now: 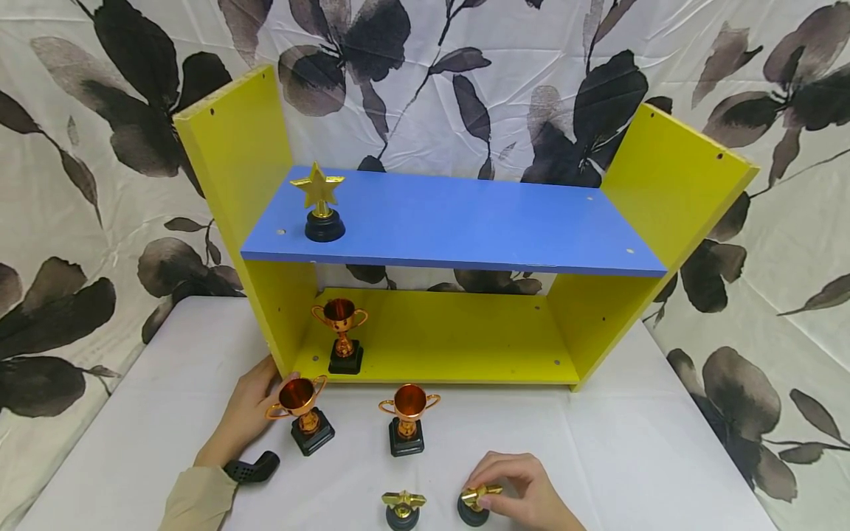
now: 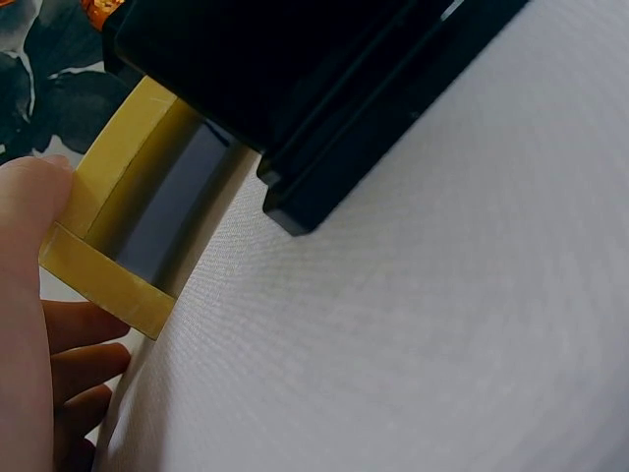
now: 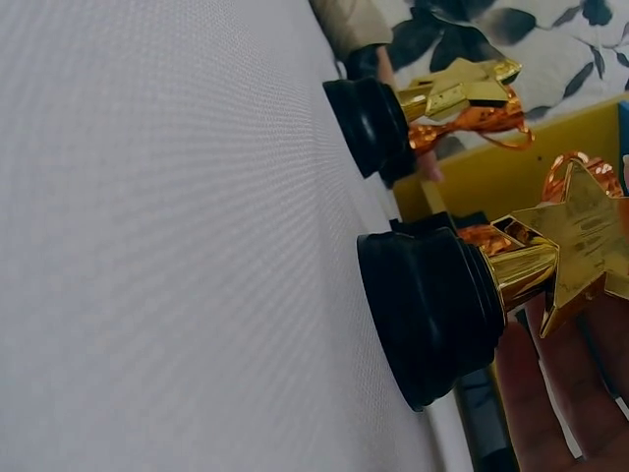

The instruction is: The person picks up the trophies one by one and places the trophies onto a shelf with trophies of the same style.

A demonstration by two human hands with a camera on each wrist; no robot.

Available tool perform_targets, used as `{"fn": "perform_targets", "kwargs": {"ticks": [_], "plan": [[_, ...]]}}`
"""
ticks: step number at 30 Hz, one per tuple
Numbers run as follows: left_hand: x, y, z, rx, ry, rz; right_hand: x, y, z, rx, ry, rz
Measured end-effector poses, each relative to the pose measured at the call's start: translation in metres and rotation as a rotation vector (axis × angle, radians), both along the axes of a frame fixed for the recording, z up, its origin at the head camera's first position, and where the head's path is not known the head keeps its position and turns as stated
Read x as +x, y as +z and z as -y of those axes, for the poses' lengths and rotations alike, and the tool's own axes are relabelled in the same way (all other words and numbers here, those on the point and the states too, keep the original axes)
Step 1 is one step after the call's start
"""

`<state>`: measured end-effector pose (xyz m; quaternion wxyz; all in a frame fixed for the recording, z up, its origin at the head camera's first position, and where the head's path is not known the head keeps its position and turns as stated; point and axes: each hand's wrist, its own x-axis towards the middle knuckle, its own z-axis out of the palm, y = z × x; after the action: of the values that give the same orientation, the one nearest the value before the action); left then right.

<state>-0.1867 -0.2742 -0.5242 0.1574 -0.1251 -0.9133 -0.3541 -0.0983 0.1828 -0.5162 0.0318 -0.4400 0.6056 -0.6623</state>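
Observation:
My right hand point(image 1: 514, 483) pinches a gold star trophy point(image 1: 473, 512) by its star, low in the head view. Up close in the right wrist view, its round black base point(image 3: 428, 315) is at the white tabletop, with fingers behind the star. A second star trophy point(image 1: 402, 516) stands just left of it. My left hand point(image 1: 249, 409) grips the lower front corner of the shelf's yellow left side panel point(image 2: 108, 280), thumb on the edge and fingers outside. Close beside that hand is a bronze two-handled cup trophy point(image 1: 312, 434); another cup trophy point(image 1: 406, 436) stands in the middle.
The yellow shelf unit point(image 1: 671, 192) has a blue upper board point(image 1: 465, 221), with a star trophy point(image 1: 325, 225) at its left end. Below, a bronze cup trophy point(image 1: 344, 359) stands at the left of the yellow bottom board point(image 1: 451, 332). Floral cloth point(image 1: 425, 96) hangs behind.

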Motion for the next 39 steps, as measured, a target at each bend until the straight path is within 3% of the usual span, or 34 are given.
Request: {"fn": "perform_targets", "kwargs": {"ticks": [16,39], "plan": [[-0.0015,-0.0024,0.0009,-0.006,-0.010,-0.032,0.0019,0.0027,0.0006,0.005,-0.042,-0.037],[0.0013,0.0036,-0.0028,-0.013,-0.009,-0.021,0.0006,0.0025,0.0032,-0.011,-0.050,-0.094]]}}
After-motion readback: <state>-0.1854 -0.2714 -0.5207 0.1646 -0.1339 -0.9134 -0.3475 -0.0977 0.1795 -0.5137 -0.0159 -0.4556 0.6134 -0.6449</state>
